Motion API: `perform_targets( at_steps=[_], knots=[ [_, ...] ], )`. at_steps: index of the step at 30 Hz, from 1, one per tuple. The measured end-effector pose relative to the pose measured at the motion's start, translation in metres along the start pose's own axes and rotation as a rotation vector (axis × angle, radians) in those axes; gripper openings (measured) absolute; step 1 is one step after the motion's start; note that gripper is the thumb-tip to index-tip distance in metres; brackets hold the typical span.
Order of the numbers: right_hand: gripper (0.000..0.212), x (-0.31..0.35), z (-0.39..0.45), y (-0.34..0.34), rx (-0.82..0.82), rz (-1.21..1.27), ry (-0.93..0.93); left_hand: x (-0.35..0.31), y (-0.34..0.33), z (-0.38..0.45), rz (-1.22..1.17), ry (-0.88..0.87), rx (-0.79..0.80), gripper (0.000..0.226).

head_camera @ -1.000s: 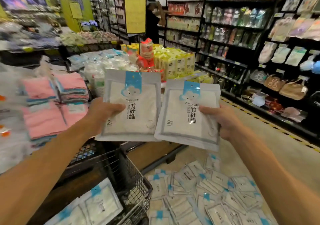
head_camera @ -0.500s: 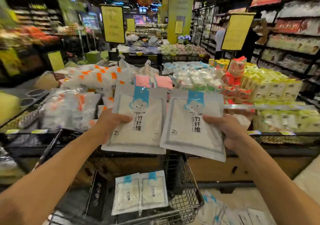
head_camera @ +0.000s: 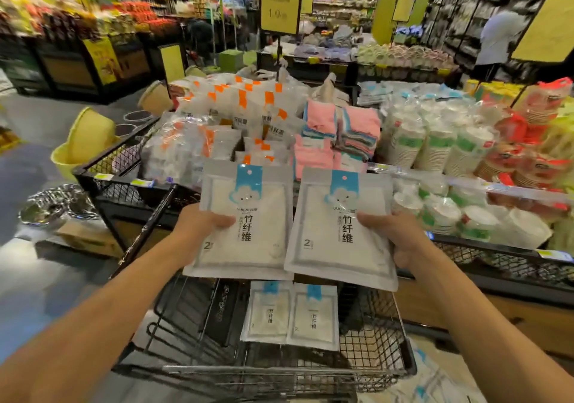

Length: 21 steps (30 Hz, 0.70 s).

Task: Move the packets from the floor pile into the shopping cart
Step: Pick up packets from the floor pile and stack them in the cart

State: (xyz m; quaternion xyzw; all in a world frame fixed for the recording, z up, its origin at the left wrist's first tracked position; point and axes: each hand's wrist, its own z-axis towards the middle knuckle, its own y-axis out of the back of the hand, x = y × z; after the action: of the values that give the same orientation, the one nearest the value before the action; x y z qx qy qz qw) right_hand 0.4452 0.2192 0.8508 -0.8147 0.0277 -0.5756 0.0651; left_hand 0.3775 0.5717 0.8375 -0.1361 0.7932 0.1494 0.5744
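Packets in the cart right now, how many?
2, lying flat side by side on the shopping cart floor: left packet, right packet. Held packets may hide more.

Both forearms are bare from the lower edge of the view up to the wrists, with no sleeve showing on either. The left hand and the right hand wear no glove, ring, watch or band that can be seen.
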Motion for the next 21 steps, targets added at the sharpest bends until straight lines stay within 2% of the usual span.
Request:
perform_targets(
  at_steps=[3, 11, 16, 21],
  knots=[
    [0.024, -0.015, 0.029, -0.009, -0.032, -0.014, -0.045, 0.017, 0.002, 0.04, -0.011, 0.053, 0.024, 0.037],
    [0.033, -0.073, 0.105, -0.003, -0.174, -0.047, -0.2, 0.085, -0.015, 0.149, 0.01, 0.189, 0.052, 0.033],
    [0.036, -0.134, 0.142, 0.019, -0.239, -0.125, -0.311, 0.155, -0.031, 0.184, 0.022, 0.313, 0.037, 0.034],
    [0.029, -0.209, 0.182, 0.043, -0.207, -0.214, -0.413, 0.243, -0.052, 0.206, 0.079, 0.416, 0.006, 0.031]
  ],
)
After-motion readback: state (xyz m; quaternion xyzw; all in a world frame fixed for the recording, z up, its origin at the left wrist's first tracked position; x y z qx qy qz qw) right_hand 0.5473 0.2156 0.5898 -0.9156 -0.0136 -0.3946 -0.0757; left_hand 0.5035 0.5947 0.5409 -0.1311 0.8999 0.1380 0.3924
